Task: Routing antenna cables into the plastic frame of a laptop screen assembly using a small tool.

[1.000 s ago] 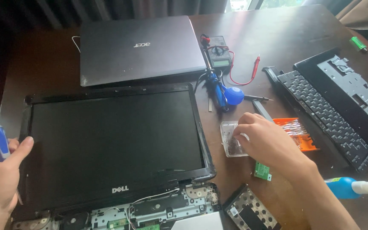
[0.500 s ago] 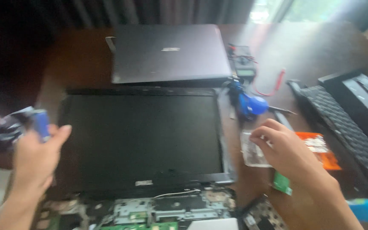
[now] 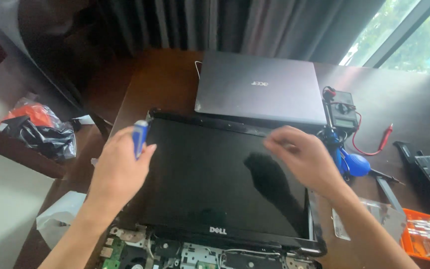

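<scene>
The right hand (image 3: 302, 157) has been moved from the clear tray (image 3: 374, 216) to the far edge of the laptop screen (image 3: 215, 174), fingers pinched narrow, while a blue tool (image 3: 139, 137) is held in the left hand (image 3: 118, 169)

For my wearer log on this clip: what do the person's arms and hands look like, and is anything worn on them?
Both forearms are bare to the frame edge: no sleeves show. The left hand and right hand wear no gloves, and no rings, watch or bands show. Motion blurs the right hand's fingers, so finer detail there cannot be told.
</scene>
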